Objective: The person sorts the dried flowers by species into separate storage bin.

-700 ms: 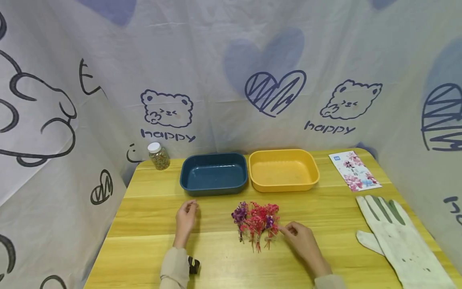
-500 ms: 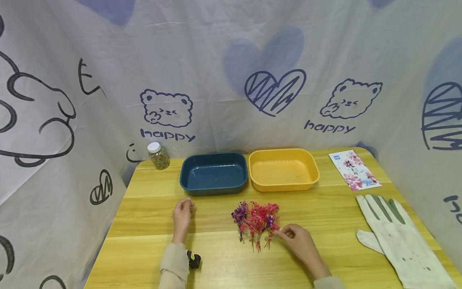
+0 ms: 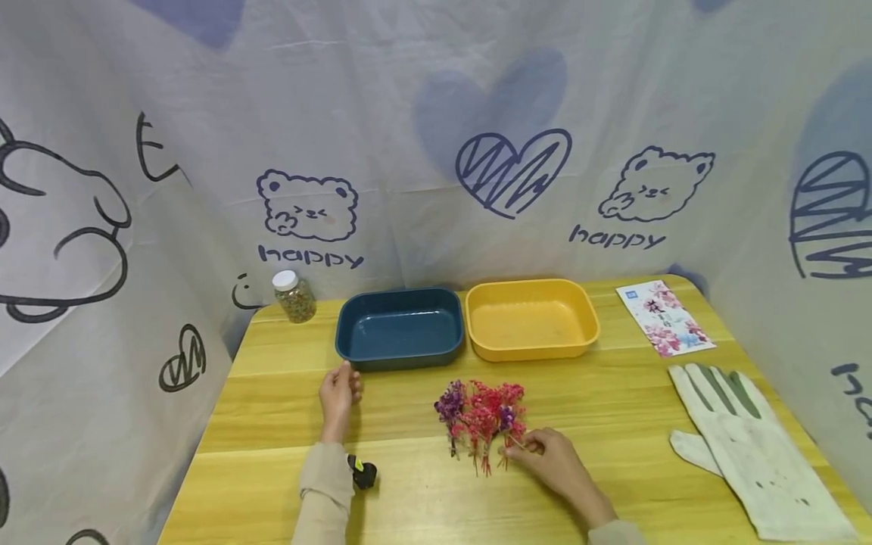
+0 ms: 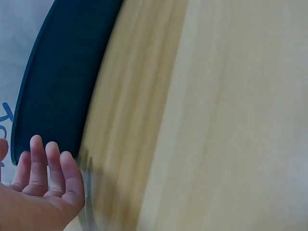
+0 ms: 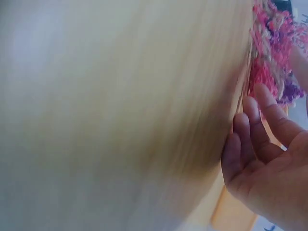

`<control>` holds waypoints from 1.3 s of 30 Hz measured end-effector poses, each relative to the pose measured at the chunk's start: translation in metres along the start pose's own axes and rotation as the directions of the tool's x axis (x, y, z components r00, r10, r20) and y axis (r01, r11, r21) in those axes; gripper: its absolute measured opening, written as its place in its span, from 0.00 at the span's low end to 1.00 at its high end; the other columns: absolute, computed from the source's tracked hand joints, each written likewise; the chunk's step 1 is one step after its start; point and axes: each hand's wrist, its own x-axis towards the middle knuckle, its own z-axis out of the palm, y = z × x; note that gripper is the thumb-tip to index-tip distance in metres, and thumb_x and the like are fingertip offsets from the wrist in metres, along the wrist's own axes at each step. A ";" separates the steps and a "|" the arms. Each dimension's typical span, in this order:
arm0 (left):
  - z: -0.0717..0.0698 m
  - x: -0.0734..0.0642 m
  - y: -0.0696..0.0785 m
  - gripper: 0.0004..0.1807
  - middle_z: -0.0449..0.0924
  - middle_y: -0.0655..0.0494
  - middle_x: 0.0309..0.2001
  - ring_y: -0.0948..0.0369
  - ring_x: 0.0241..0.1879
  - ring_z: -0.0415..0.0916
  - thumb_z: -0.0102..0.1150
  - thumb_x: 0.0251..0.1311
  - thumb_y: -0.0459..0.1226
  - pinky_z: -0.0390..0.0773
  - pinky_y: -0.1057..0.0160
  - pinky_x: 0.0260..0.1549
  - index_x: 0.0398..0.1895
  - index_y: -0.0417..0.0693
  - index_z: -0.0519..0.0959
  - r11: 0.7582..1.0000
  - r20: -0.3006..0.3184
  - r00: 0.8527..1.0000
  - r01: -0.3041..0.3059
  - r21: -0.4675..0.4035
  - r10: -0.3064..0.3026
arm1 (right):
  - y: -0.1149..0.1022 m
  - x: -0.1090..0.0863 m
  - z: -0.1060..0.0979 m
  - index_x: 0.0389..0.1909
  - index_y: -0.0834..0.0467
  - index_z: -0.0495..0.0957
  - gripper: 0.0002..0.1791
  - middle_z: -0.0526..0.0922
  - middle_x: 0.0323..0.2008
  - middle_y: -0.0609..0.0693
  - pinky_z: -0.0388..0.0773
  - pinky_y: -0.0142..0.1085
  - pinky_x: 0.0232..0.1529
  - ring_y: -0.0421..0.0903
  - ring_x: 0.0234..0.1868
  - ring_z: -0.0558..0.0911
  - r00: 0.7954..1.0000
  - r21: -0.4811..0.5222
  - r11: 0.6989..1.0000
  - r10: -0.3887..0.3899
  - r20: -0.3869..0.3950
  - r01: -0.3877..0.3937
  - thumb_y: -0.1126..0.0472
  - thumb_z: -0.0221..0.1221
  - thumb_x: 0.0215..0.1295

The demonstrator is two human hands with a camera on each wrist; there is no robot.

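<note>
A person's two bare hands over a wooden desk [image 3: 429,503]. The right hand [image 3: 555,460] is at a cluster of small pink, red and purple flowers [image 3: 484,416]. Its thumb and forefinger are apart in the wrist view, beside the nearest stems, the other fingers loosely bent; whether a fingertip touches a stem is hard to tell. The flowers lie just ahead and to the left of these fingers, heads away from the person, stems towards the person.

The left hand [image 3: 337,393] holds nothing, its fingers slightly curled, just beside the near left corner of a blue tray [image 3: 402,362]. A yellow tray [image 3: 534,353] sits beyond the right fingers; a white glove [image 3: 756,454] lies well to their right.

To handle the flowers well, the right fingers should probably slip low around the stems, close to the desk, and pinch lightly, since the heads look brittle. The sprigs lie against one another, so a slow lift would help avoid tangles. The left fingers could steady the neighbouring sprigs.
</note>
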 end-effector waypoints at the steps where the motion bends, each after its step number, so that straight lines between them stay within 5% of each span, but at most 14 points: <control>1: 0.000 0.001 0.001 0.16 0.75 0.61 0.26 0.70 0.22 0.71 0.48 0.70 0.43 0.71 0.74 0.19 0.47 0.36 0.68 1.000 -0.004 1.000 0.001 -0.006 -0.001 | 0.000 0.001 0.001 0.31 0.59 0.82 0.18 0.76 0.28 0.45 0.74 0.31 0.33 0.39 0.31 0.73 1.000 -0.002 1.000 -0.005 -0.002 0.005 0.48 0.70 0.51; 16: 0.002 0.009 0.009 0.15 0.74 0.62 0.24 0.71 0.21 0.71 0.49 0.69 0.39 0.72 0.75 0.19 0.49 0.34 0.66 1.000 -0.004 1.000 0.006 -0.003 -0.006 | -0.002 0.004 0.010 0.16 0.55 0.79 0.16 0.71 0.19 0.44 0.64 0.31 0.26 0.39 0.22 0.65 0.996 -0.109 0.992 -0.076 -0.047 0.070 0.50 0.71 0.50; 27: 0.000 0.009 0.010 0.13 0.74 0.63 0.24 0.72 0.21 0.71 0.49 0.69 0.39 0.73 0.75 0.19 0.45 0.37 0.66 1.000 0.010 1.000 0.011 0.006 -0.011 | -0.006 0.001 0.016 0.22 0.51 0.84 0.06 0.82 0.22 0.41 0.68 0.48 0.41 0.38 0.26 0.77 0.996 -0.067 0.998 -0.002 -0.086 -0.004 0.54 0.69 0.53; 32: -0.001 0.008 0.010 0.14 0.75 0.64 0.24 0.72 0.21 0.71 0.50 0.69 0.39 0.73 0.75 0.20 0.47 0.36 0.67 1.000 0.010 1.000 0.014 0.016 -0.014 | -0.009 -0.003 0.016 0.27 0.59 0.83 0.06 0.82 0.23 0.44 0.76 0.37 0.33 0.38 0.24 0.77 0.994 0.038 0.997 0.067 -0.091 -0.064 0.60 0.68 0.52; 39: -0.002 0.008 0.011 0.15 0.75 0.63 0.25 0.72 0.22 0.72 0.51 0.69 0.39 0.73 0.75 0.20 0.48 0.35 0.67 1.000 0.011 1.000 0.008 0.027 -0.009 | -0.013 -0.007 0.012 0.29 0.62 0.82 0.04 0.80 0.23 0.46 0.74 0.29 0.26 0.39 0.24 0.76 0.986 0.131 0.985 0.131 -0.107 -0.116 0.67 0.65 0.49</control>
